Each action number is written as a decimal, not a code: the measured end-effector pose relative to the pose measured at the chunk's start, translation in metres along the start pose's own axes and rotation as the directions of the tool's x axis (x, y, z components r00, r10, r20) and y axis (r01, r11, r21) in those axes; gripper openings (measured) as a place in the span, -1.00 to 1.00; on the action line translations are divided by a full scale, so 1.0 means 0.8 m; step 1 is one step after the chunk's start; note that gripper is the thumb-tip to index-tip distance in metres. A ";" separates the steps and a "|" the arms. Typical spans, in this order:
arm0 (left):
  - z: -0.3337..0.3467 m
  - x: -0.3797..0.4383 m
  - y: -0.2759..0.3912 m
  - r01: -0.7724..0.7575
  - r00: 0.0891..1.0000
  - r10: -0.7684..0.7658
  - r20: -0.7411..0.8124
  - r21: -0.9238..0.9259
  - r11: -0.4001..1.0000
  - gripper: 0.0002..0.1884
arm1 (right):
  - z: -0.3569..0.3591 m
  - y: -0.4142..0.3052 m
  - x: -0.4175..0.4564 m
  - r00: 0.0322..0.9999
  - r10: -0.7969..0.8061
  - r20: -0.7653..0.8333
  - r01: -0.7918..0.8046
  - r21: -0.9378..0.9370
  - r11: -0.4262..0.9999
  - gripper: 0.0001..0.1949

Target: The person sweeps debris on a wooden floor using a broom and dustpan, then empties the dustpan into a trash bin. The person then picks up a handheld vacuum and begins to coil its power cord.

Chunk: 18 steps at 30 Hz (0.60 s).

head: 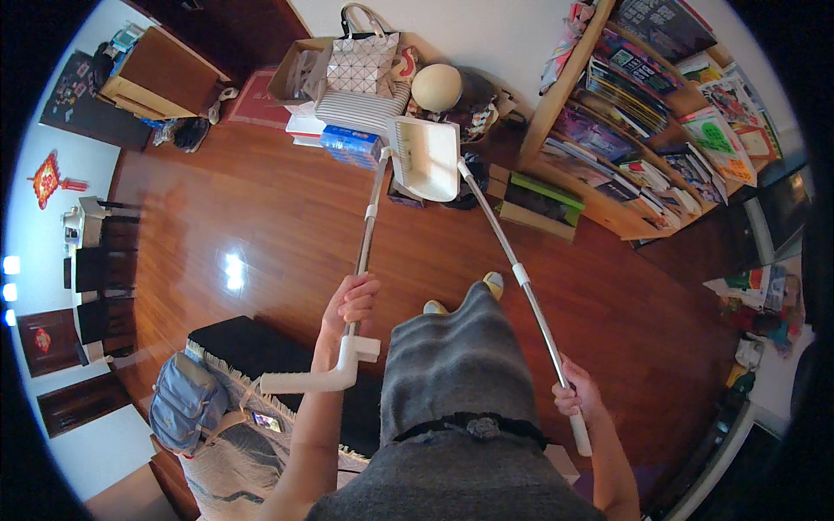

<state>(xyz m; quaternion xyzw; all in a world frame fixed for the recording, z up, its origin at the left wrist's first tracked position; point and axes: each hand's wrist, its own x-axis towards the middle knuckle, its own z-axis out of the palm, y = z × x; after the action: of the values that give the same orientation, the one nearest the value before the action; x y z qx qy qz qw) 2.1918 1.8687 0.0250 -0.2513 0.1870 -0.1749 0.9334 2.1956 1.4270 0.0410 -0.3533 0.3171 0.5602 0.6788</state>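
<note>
My left hand [355,303] is closed around a metal pole [368,241], just above its white angled plastic handle [313,380]. A second metal pole [502,238] with a white grip end [580,436] is held in my right hand [578,391]. Both poles run forward to either side of a white dustpan [435,156], which has a toothed left edge. A broom head cannot be made out, and it is unclear which pole joins the pan. My legs, under a grey knit garment [462,365], and yellowish slippers [494,284] lie between the poles.
Ahead against the wall are a cardboard box [293,78], a geometric-patterned tote bag [361,65], a blue package [352,144] and a pale ball [436,87]. A wooden bookshelf [534,133] stands right, near a green-edged box [544,202]. A blue backpack [186,404] rests on a covered seat at left.
</note>
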 end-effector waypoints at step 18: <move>0.016 0.187 -0.025 0.164 0.986 -0.166 -0.031 -0.064 0.984 -0.70 | 0.024 -0.032 -0.089 0.989 -0.085 -0.125 0.087 0.008 0.996 -0.56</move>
<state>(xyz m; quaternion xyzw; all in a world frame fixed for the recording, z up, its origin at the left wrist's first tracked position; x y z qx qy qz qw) 2.3230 1.7944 0.0072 -0.2911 0.1874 -0.2504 0.9041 2.2092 1.4016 0.1136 -0.3963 0.3472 0.5053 0.6835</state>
